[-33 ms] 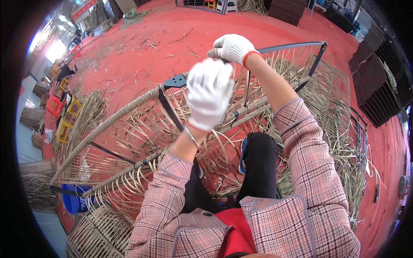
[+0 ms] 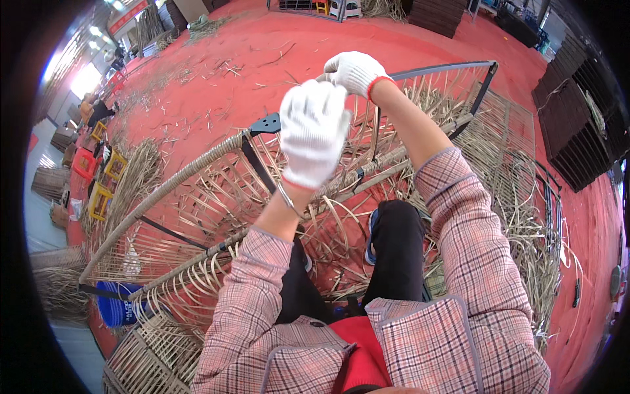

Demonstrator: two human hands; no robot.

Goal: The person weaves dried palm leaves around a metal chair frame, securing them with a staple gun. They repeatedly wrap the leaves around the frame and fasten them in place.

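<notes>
A long curved frame [image 2: 184,168], with woven strips along its rails, stretches across in front of my legs. My left hand [image 2: 314,134], in a white knit glove, is raised over the rail beside a black plate with holes [image 2: 266,124]. Its fingers curl away from view, and whatever they grip is hidden. Farther off and to the right, my right hand [image 2: 357,73], gloved too, is closed at the frame's far rail. What it pinches cannot be made out. The bare black part of that rail [image 2: 446,67] runs on to the right corner.
Loose strips lie in heaps [image 2: 518,217] at the right and on the red floor [image 2: 243,52]. A blue bucket [image 2: 113,307] stands lower left, by a woven panel [image 2: 147,358]. Dark stacked panels [image 2: 577,138] rise at the right. A person [image 2: 92,111] sits far left.
My left hand has shifted slightly left and up, and looks less smeared. My right hand stays in nearly the same place on the rail.
</notes>
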